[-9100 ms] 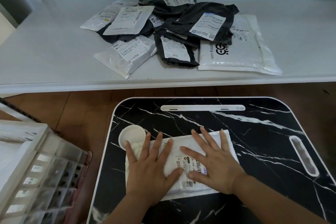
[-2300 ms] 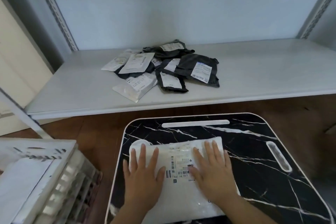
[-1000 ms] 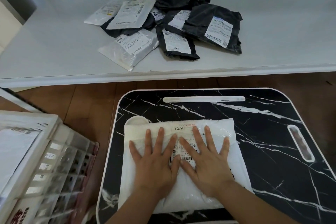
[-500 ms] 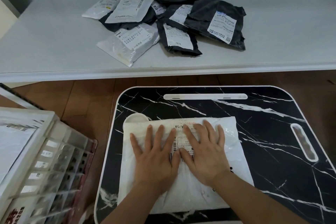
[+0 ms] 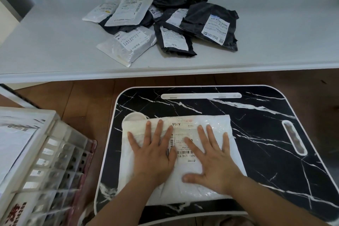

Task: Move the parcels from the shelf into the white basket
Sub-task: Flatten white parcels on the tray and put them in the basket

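Observation:
A large white parcel [image 5: 216, 126] lies flat on the black marble-pattern lap table [image 5: 256, 115], label up. My left hand [image 5: 154, 154] and my right hand [image 5: 211, 159] both press flat on it with fingers spread. On the white shelf [image 5: 55, 42] beyond, several black and white parcels [image 5: 165, 22] lie in a loose pile. The white basket [image 5: 33, 152] stands at the lower left with a white parcel [image 5: 16, 141] inside.
Brown wooden floor [image 5: 88, 101] shows between shelf and table. A round white cup recess [image 5: 134, 116] sits at the table's left, a long slot [image 5: 201, 95] at its far edge, and a handle cutout [image 5: 293, 137] on the right.
My hands have slid apart on the white parcel, the right one moving right and toward me. The large white parcel left the shelf pile earlier and a smaller one left the table.

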Action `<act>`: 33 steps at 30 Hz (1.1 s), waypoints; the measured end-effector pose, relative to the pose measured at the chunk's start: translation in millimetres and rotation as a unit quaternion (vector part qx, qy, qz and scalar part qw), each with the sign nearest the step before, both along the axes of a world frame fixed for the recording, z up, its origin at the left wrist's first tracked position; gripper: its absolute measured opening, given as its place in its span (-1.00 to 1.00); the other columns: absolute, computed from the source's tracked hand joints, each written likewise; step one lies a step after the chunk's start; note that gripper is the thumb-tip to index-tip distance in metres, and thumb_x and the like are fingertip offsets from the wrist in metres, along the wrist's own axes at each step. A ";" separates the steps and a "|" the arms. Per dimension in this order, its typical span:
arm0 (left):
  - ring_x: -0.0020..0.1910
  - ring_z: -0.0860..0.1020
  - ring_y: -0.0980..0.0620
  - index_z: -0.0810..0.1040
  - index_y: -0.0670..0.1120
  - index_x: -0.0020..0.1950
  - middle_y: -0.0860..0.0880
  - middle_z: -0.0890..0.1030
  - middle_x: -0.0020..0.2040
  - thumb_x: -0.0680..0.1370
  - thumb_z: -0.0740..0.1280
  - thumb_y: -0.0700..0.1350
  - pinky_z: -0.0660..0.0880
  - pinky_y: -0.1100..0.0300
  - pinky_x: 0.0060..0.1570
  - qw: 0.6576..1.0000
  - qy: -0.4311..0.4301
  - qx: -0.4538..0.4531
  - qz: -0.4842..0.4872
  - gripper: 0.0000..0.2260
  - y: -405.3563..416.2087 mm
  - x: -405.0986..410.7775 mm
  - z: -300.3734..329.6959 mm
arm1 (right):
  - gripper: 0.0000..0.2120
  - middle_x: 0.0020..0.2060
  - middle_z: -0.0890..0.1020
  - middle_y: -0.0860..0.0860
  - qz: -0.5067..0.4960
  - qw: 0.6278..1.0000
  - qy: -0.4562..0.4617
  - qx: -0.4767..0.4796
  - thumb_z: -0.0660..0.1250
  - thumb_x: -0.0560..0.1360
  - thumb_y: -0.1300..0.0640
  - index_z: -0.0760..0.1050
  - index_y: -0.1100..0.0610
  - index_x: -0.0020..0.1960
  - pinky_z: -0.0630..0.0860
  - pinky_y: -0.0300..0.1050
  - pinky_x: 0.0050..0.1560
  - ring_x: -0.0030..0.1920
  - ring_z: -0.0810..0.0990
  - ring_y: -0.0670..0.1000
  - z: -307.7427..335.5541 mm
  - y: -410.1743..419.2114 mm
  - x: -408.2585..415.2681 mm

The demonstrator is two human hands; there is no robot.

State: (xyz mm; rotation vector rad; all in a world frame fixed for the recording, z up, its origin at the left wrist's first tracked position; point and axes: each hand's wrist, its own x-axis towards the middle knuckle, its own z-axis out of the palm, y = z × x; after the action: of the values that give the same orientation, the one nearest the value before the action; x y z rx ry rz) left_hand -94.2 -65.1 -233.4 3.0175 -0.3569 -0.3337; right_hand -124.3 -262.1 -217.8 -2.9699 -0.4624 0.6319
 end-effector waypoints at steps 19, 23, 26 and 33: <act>0.37 -0.60 -0.03 -0.53 0.35 0.34 0.11 -0.59 0.41 0.23 0.01 0.66 -0.46 -0.44 0.21 0.980 0.106 0.040 -0.161 -0.05 49.3 -24.8 15.7 | 0.02 0.32 -0.67 0.00 0.032 0.996 0.080 -0.036 0.05 0.26 -0.64 -0.62 -0.32 0.31 -0.50 0.39 0.30 0.29 -0.72 0.12 12.1 -15.8 -24.9; 0.37 -0.61 -0.04 -0.59 0.35 0.28 0.12 -0.61 0.40 0.22 0.00 0.65 -0.42 -0.50 0.21 0.976 0.138 0.055 -0.158 -0.06 46.5 -22.6 16.4 | -0.03 0.32 -0.67 0.01 0.030 0.994 0.095 -0.048 0.01 0.29 -0.64 -0.66 -0.33 0.27 -0.50 0.38 0.31 0.29 -0.72 0.11 12.6 -14.0 -24.8; 0.36 -0.61 -0.04 -0.58 0.33 0.31 0.13 -0.62 0.38 0.20 0.02 0.66 -0.43 -0.50 0.20 0.982 0.151 0.037 -0.106 -0.01 47.5 -28.7 19.2 | -0.03 0.29 -0.70 0.01 -0.019 0.994 0.104 -0.037 -0.07 0.25 -0.66 -0.69 -0.30 0.25 -0.50 0.38 0.31 0.28 -0.73 0.07 14.5 -12.7 -31.7; 0.51 -0.34 -0.19 -0.43 0.17 0.49 -0.07 -0.43 0.51 0.02 -0.54 0.59 -0.26 -0.27 0.41 0.983 0.127 -0.015 0.136 0.07 53.3 -66.0 12.4 | -0.02 0.46 -0.48 0.11 -0.265 0.963 0.044 0.024 -0.45 0.22 -0.53 -0.49 0.00 0.48 -0.35 0.15 0.45 0.45 -0.51 0.13 8.0 -16.0 -72.5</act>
State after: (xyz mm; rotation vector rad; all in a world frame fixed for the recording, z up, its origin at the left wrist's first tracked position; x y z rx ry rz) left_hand -160.2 -11.8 -221.1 2.8921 0.0679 -0.6692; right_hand -196.8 -278.1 -209.7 -2.8092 0.3166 0.6660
